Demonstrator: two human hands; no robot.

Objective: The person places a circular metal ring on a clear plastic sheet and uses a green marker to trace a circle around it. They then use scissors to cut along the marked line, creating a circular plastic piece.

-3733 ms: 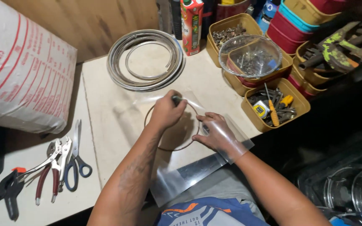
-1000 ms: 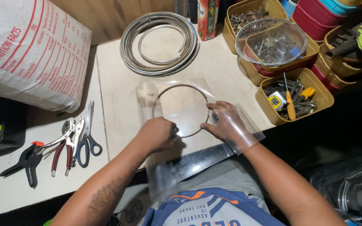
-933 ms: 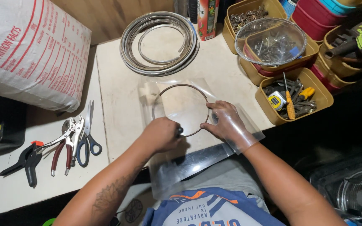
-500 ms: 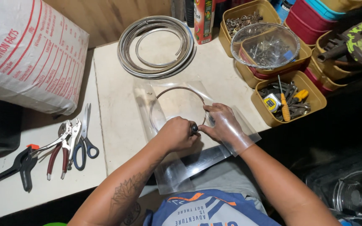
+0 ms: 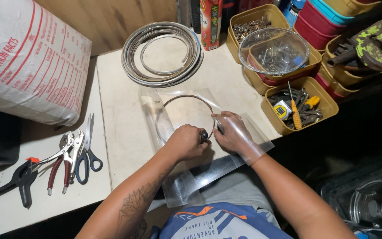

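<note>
Seen from above at a pale workbench (image 5: pixel 124 146), a person's left hand (image 5: pixel 185 142) is curled closed around a small dark-tipped tool (image 5: pixel 204 135), and the right hand (image 5: pixel 231 132) presses flat, fingers together, on a clear plastic sheet (image 5: pixel 177 186). A thin metal ring (image 5: pixel 184 116) lies on that sheet just beyond the hands, which meet at its near right edge. The work looks partly done: the sheet appears uncut around the ring, while scissors (image 5: pixel 86 152) and pliers (image 5: pixel 63 161) lie untouched to the left, and a coil of metal strip (image 5: pixel 162 53) sits farther back.
</note>
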